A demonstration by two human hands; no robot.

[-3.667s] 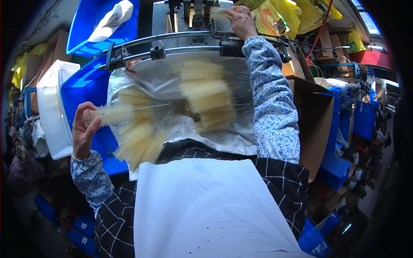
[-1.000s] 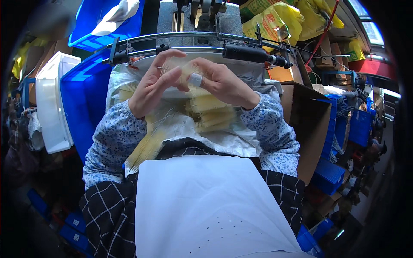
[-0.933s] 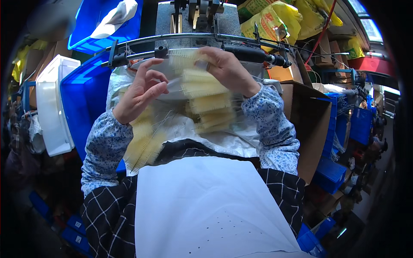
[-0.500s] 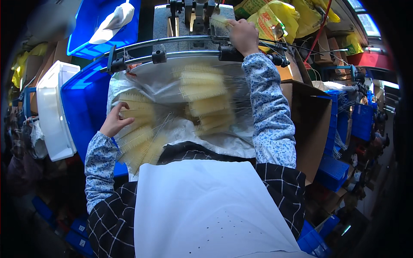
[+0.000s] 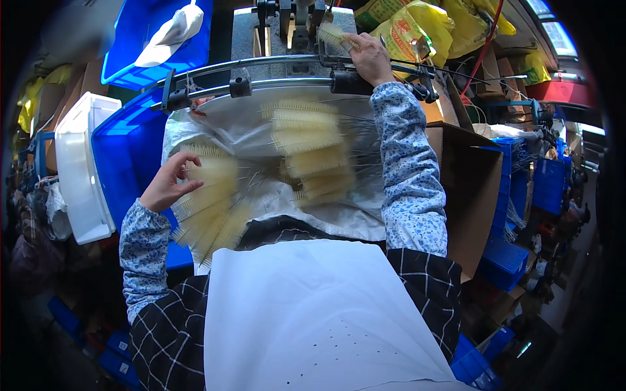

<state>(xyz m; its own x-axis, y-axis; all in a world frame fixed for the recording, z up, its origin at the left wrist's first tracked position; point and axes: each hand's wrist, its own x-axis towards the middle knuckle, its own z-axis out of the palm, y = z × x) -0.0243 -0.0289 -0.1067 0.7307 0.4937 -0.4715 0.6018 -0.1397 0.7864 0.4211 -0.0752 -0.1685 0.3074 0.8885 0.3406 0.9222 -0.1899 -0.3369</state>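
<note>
Cream, bristly cylinders in a brush pile [image 5: 212, 195] overlie crinkled white sheeting [image 5: 238, 130]. Hands apart: right hand [image 5: 372, 58] pinches a single brush [image 5: 332, 32]; left hand [image 5: 166, 186] curls at pile, grip unclear.

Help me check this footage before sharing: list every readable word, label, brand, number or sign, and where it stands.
Crumpled yellow plastic bag, upper right: red printing, not copied here.
Small white labels on blue plastic bins, lower left: too small to read.
Nothing else is legible.
</note>
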